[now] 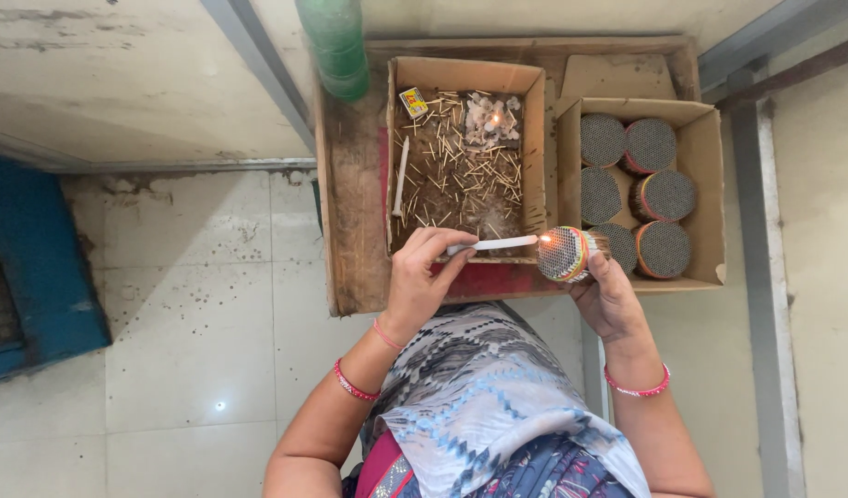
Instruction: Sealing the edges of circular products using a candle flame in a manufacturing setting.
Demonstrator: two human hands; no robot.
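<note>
We see the left hand (pixel 422 277) pinching a lit white candle (pixel 493 244) against a round banded bundle of sticks (pixel 565 254), seemingly matchsticks, clasped by the right hand (pixel 611 297) beside the brown cardboard box (pixel 714 184) of similar bundles.

Both forearms are bare, with no sleeves reaching them. The left hand (pixel 422 277) has a thin pink thread at its wrist and a red beaded bangle (pixel 354 382) further up the forearm, and the right hand (pixel 611 300) has a matching bangle (pixel 638 387). A draped garment (pixel 484 387) in grey, white and blue zigzag print covers the lap (a strip of pink trim shows at its lower edge).
</note>
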